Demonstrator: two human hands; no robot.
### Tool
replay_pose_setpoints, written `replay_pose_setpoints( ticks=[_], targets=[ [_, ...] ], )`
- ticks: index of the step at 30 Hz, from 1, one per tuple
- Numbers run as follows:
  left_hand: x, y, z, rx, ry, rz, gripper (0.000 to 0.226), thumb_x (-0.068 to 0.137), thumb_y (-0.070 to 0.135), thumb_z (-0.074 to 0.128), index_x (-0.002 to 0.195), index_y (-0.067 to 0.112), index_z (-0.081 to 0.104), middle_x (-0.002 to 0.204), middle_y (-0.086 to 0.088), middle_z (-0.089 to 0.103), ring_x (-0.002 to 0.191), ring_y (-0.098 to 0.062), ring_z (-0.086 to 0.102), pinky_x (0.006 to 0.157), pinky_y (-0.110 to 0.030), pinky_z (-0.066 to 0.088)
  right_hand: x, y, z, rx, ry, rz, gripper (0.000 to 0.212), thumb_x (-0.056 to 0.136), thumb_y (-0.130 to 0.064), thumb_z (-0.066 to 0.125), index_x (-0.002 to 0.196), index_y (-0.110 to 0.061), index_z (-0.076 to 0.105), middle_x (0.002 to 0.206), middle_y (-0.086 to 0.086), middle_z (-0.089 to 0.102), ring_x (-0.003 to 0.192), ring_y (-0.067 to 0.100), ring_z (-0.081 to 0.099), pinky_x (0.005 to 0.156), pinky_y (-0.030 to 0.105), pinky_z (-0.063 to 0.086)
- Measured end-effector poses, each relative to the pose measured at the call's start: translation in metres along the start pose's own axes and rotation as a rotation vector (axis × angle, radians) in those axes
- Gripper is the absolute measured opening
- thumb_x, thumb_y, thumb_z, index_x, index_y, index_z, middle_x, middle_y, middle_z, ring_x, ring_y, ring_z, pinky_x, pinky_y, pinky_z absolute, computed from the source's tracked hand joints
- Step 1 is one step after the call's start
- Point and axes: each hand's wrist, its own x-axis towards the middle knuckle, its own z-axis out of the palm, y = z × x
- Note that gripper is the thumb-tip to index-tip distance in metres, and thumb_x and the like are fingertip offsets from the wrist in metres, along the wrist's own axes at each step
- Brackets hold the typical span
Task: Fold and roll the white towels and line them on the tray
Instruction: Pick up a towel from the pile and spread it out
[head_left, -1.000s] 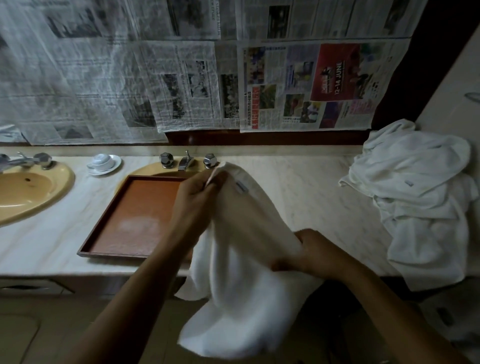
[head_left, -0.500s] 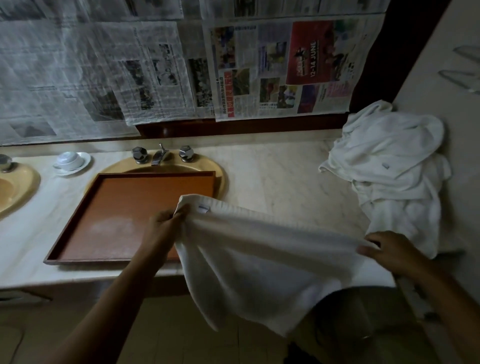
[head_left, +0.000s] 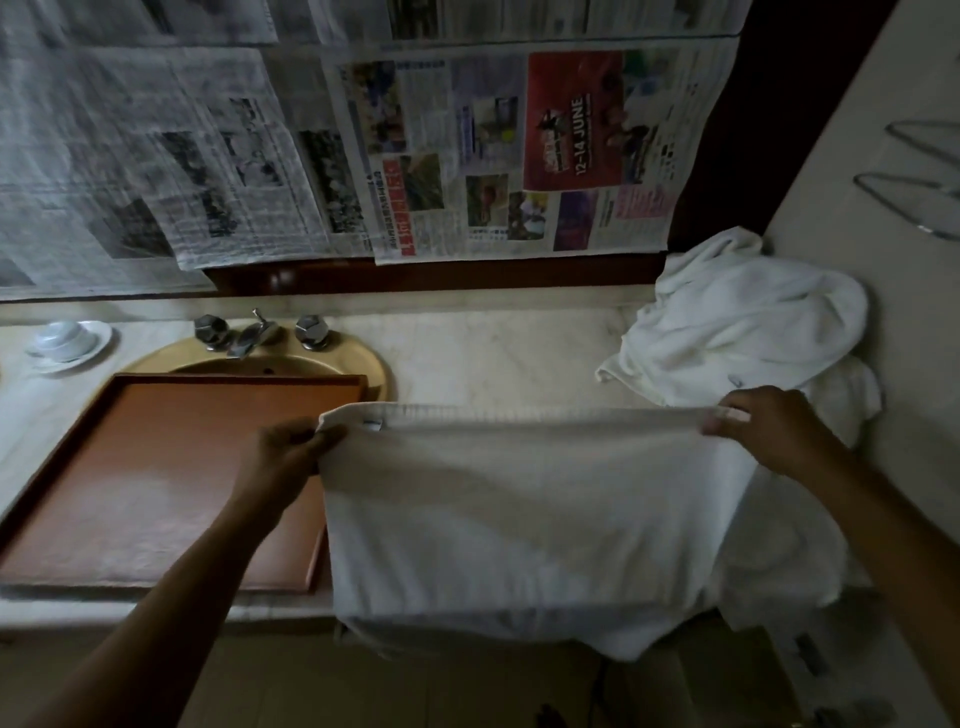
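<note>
The white towel (head_left: 519, 509) is now spread wide. A second ago it hung bunched between two hands held close together; half a second ago they were drawing apart. Now its top hem runs taut and nearly straight from hand to hand. The left hand (head_left: 288, 457) pinches the left top corner between thumb and curled fingers, just over the right edge of the tray (head_left: 156, 467). The right hand (head_left: 763, 431) pinches the right top corner, close in front of the heap of unfolded towels (head_left: 743, 322) at the counter's right end.

The towel lies along the front part of the counter (head_left: 493, 358), between tray and heap. Its left side overlaps the tray's right rim and its lower part hangs over the counter's front edge. Whether the hem itself touches the counter I cannot tell.

The tray, which partly covers the yellow sink (head_left: 358, 364), holds no rolled towel yet. I judge that the shaking-out is finished and the first fold can begin. The cloth probably needs to go further back onto the counter first, since the hanging part would drag on a fold.
</note>
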Motion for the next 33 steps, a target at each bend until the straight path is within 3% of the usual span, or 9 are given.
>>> replay_pose_setpoints(
  ticks=[4, 8, 11, 15, 18, 21, 25, 28, 33],
  targets=[
    [0.037, -0.001, 0.015, -0.01, 0.041, -0.031, 0.018, 0.093, 0.021, 0.072, 0.104, 0.008, 0.078, 0.084, -0.003, 0.077, 0.082, -0.023, 0.072, 0.073, -0.041, 0.06, 0.053, 0.013, -0.023, -0.066, -0.07, -0.103, 0.025, 0.081, -0.018, 0.085, 0.067, -0.033, 0.07, 0.075, -0.001, 0.071, 0.075, 0.018, 0.065, 0.068, 0.035, 0.051],
    [0.075, 0.009, 0.027, 0.02, 0.076, -0.058, 0.011, 0.096, 0.018, 0.069, 0.091, 0.011, 0.076, 0.073, 0.005, 0.072, 0.074, -0.019, 0.067, 0.066, -0.036, 0.057, 0.106, 0.017, -0.029, -0.091, -0.011, -0.137, 0.016, 0.088, -0.021, 0.078, 0.074, -0.017, 0.074, 0.071, 0.003, 0.069, 0.068, 0.022, 0.064, 0.066, 0.036, 0.052],
    [0.107, 0.024, 0.035, 0.069, 0.116, -0.048, 0.011, 0.095, 0.016, 0.071, 0.091, 0.007, 0.074, 0.075, -0.001, 0.07, 0.075, -0.024, 0.066, 0.07, -0.04, 0.061, 0.142, 0.014, -0.036, -0.112, 0.065, -0.151, 0.011, 0.09, -0.026, 0.077, 0.084, -0.017, 0.076, 0.073, 0.005, 0.071, 0.067, 0.025, 0.066, 0.068, 0.036, 0.054],
    [0.158, 0.041, 0.043, 0.119, 0.167, -0.014, 0.02, 0.092, 0.022, 0.075, 0.093, 0.002, 0.076, 0.081, -0.011, 0.068, 0.076, -0.028, 0.066, 0.072, -0.04, 0.058, 0.186, 0.003, -0.043, -0.26, 0.172, -0.215, 0.009, 0.083, -0.012, 0.081, 0.09, -0.008, 0.077, 0.084, 0.012, 0.075, 0.077, 0.032, 0.069, 0.074, 0.037, 0.051],
    [0.199, 0.056, 0.049, 0.113, 0.175, 0.002, 0.024, 0.081, 0.041, 0.08, 0.085, 0.018, 0.08, 0.077, -0.012, 0.074, 0.071, -0.027, 0.071, 0.074, -0.05, 0.06, 0.226, 0.0, -0.047, -0.139, 0.2, -0.127, 0.023, 0.073, -0.004, 0.087, 0.092, -0.011, 0.078, 0.094, 0.012, 0.076, 0.085, 0.032, 0.07, 0.079, 0.038, 0.053],
    [0.241, 0.067, 0.061, 0.126, 0.213, 0.038, 0.015, 0.09, 0.022, 0.077, 0.076, 0.016, 0.076, 0.051, 0.006, 0.063, 0.053, -0.012, 0.066, 0.061, -0.032, 0.057, 0.261, -0.007, -0.047, 0.021, 0.303, -0.142, 0.015, 0.082, -0.009, 0.083, 0.093, -0.002, 0.077, 0.094, 0.018, 0.074, 0.086, 0.035, 0.069, 0.081, 0.044, 0.056],
    [0.302, 0.06, 0.072, 0.136, 0.259, 0.011, 0.004, 0.086, 0.028, 0.08, 0.082, 0.027, 0.08, 0.066, 0.01, 0.073, 0.067, -0.02, 0.072, 0.075, -0.042, 0.064, 0.304, -0.027, -0.046, 0.121, 0.33, -0.077, 0.021, 0.091, -0.02, 0.076, 0.1, -0.001, 0.076, 0.08, 0.017, 0.067, 0.075, 0.026, 0.061, 0.072, 0.034, 0.044],
    [0.336, 0.043, 0.082, 0.264, 0.291, -0.011, 0.014, 0.088, 0.03, 0.078, 0.097, 0.019, 0.081, 0.064, 0.009, 0.07, 0.06, -0.012, 0.067, 0.066, -0.029, 0.061, 0.339, -0.032, -0.025, 0.137, 0.286, 0.025, 0.028, 0.092, -0.026, 0.075, 0.108, -0.003, 0.076, 0.095, 0.021, 0.073, 0.09, 0.036, 0.069, 0.078, 0.036, 0.048],
    [0.369, -0.016, 0.098, 0.38, 0.209, -0.052, 0.014, 0.088, 0.028, 0.077, 0.081, 0.016, 0.078, 0.069, -0.002, 0.07, 0.067, -0.026, 0.067, 0.067, -0.04, 0.057, 0.375, -0.028, 0.035, 0.082, 0.179, 0.16, 0.033, 0.09, -0.029, 0.078, 0.107, 0.0, 0.074, 0.11, 0.024, 0.072, 0.103, 0.039, 0.067, 0.088, 0.038, 0.05]
  ],
)
